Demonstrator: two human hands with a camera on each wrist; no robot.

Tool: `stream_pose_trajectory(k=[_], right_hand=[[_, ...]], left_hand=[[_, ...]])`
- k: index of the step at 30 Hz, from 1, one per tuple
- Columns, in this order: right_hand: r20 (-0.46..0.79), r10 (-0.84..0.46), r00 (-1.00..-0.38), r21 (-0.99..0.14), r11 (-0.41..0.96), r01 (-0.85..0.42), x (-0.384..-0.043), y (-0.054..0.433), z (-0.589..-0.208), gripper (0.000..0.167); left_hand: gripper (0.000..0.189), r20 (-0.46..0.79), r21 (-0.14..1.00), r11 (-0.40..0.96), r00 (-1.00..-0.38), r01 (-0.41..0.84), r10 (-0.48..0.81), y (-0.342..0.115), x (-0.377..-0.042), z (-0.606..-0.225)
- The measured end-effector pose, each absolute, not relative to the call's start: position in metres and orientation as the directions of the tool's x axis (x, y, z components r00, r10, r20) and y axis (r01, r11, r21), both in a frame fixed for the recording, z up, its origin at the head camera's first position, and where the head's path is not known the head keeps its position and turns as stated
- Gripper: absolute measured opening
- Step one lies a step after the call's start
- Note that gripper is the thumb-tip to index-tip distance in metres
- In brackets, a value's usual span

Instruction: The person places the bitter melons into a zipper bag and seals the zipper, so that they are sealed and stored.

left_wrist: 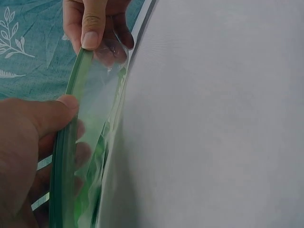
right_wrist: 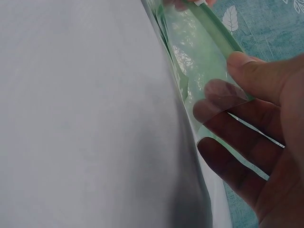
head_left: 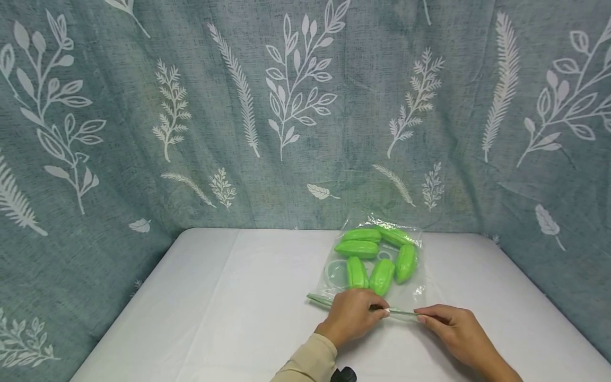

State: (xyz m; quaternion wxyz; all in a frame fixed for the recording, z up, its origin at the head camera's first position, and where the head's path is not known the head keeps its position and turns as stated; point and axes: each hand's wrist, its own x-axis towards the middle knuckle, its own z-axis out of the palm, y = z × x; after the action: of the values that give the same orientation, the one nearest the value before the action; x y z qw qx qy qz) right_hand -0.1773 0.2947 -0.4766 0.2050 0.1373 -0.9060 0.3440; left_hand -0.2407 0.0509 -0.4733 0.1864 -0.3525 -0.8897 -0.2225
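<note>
A clear zip bag (head_left: 406, 298) lies on the table with several bright green, ridged, fruit-shaped pieces (head_left: 357, 249) inside. Along its near edge runs a green zip strip (left_wrist: 61, 161), raised toward me. My left hand (head_left: 353, 317) pinches this strip near the middle, thumb on the near side and fingers behind. At the strip's right end, my right hand (head_left: 455, 329) grips the bag's corner between thumb and fingers; its other fingers show through the clear plastic in the right wrist view. A small white piece (right_wrist: 200, 2) sits on the strip by the left fingertips.
A white cloth covers the table (head_left: 248, 297). Behind and at both sides hangs a blue-green curtain (head_left: 296, 175) with white leaf prints. Close to the left sleeve (head_left: 310, 358), a small black object (head_left: 346, 374) shows at the bottom edge.
</note>
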Motion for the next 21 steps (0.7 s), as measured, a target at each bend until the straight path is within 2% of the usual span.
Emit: stream_pose_trajectory(k=[10, 21], right_hand=[[0.442, -0.095, -0.892, -0.565, 0.743, -0.359, -0.177, 0.296, -0.477, 0.012], [0.435, -0.08, -0.897, -0.554, 0.761, -0.337, -0.177, 0.296, -0.476, 0.011]], left_hand=[[0.01, 0.455, 0.284, 0.649, -0.695, 0.706, 0.557, 0.038, -0.243, -0.472], [0.011, 0.471, 0.279, 0.64, -0.683, 0.716, 0.558, 0.027, -0.247, -0.472]])
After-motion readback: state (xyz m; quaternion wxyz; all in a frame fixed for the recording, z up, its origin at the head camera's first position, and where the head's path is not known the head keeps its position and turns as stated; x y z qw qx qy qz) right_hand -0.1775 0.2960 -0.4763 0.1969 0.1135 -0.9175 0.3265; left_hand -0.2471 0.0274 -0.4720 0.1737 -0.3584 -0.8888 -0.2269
